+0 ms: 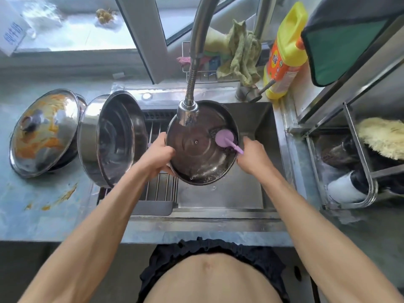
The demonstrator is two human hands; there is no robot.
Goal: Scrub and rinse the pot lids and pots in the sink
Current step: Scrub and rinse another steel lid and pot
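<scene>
A steel pot lid is held tilted over the sink, its inner side facing me, right under the faucet head. My left hand grips the lid's left rim. My right hand grips the handle of a purple scrub brush, whose head presses on the lid's right inner side. A steel pot lies on its side on the drain rack at the sink's left. On the counter at far left, another lid smeared with orange residue leans on something hidden beneath it.
A yellow detergent bottle stands behind the sink's right corner. A green cloth hangs over a wire caddy at the back. A metal shelf rack with scrubbers stands at the right. Orange smears mark the left counter.
</scene>
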